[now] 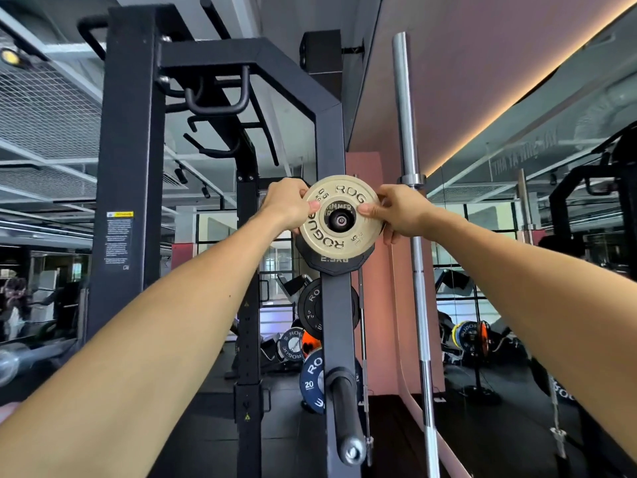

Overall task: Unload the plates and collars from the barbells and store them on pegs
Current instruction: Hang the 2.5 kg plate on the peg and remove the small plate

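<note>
A small cream Rogue plate (pixel 332 236) sits over a storage peg (pixel 341 220) on the dark rack upright (pixel 336 305), at about head height. My left hand (pixel 287 205) grips its left rim, thumb on the face. My right hand (pixel 400 212) grips its right rim the same way. Behind it on the same peg hangs a black 2.5 kg plate (pixel 334 262). Lower on the upright are a black plate (pixel 310 310) and a blue 20 kg plate (pixel 312 379). An empty peg (pixel 346 419) juts toward me near the bottom.
A bare silver barbell (pixel 410 201) stands upright just right of the rack against the pink wall. Pull-up handles (pixel 220 101) hang overhead. More coloured plates (pixel 470 339) show in the mirror at right. Another rack post (pixel 127 167) stands at left.
</note>
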